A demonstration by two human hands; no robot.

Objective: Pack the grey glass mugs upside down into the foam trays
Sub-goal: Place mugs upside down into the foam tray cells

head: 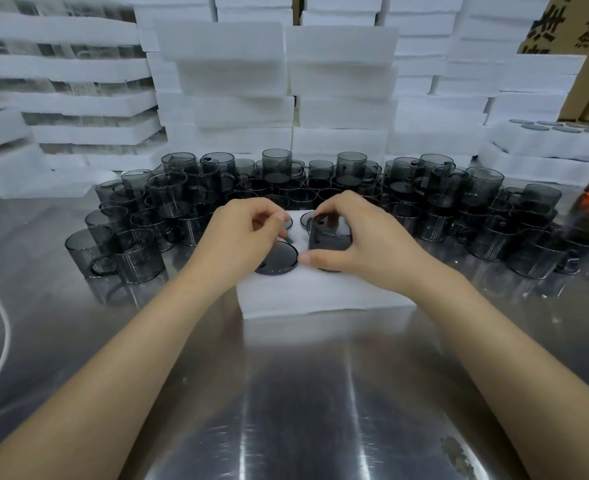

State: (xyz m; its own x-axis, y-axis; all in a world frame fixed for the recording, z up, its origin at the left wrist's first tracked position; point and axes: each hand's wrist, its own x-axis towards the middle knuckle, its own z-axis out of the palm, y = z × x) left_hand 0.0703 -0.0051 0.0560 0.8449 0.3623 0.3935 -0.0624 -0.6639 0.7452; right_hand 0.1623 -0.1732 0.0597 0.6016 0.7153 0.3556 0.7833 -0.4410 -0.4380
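On the white foam tray [320,292] at the middle of the shiny steel table [286,393], the right hand [359,237] grips an upturned smoky-grey glass mug [329,233] round its wall, partly sunk in a pocket. The left hand [241,237] has its curled fingers pinching the base edge of the seated neighbour mug [279,259]. The glass is probably light, rigid, slick and easily chipped. It is best held by the wall rather than the handle and eased straight down into the soft foam.

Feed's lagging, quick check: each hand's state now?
Left hand: fingers curled above seated mug, grip cannot be told.
Right hand: holding grey mug over foam tray.
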